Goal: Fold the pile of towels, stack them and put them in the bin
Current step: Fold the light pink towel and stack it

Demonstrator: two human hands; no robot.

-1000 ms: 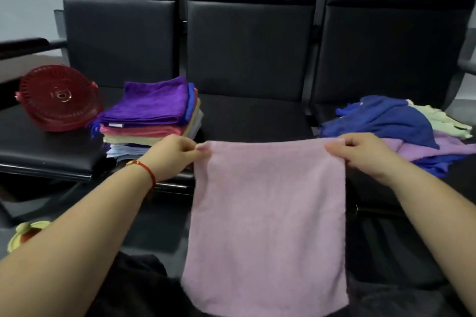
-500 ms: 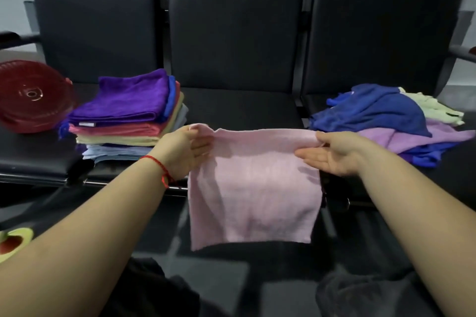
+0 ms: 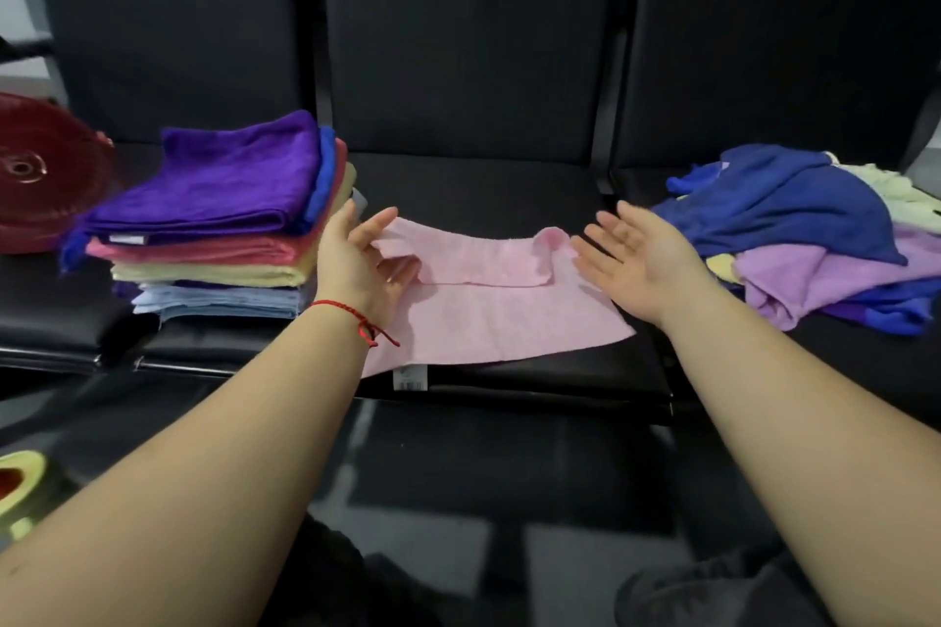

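The pink towel (image 3: 489, 306), which a second ago hung in the air pinched at its top corners, now lies on the middle seat (image 3: 473, 183), its far edge turned toward the near side in a narrow, uneven flap whose right corner curls up. Both hands have let go: the left hand (image 3: 364, 265) has straight fingers resting at the flap's left end, and the right hand (image 3: 636, 260) hovers palm up with spread fingers just beside the towel's right edge, holding nothing. This probably means the first fold has only begun, and the flap looks to need pulling over and squaring before the towel can join the stack (image 3: 224, 224), which sits on the left seat, purple on top, just left of the towel. The unfolded pile (image 3: 809, 229) on the right seat shows blue, lilac and pale yellow cloth, so several towels remain. The seats are black, smooth and padded, with tall backs, joined in a row. A red round bin (image 3: 46, 178) lies at the far left.
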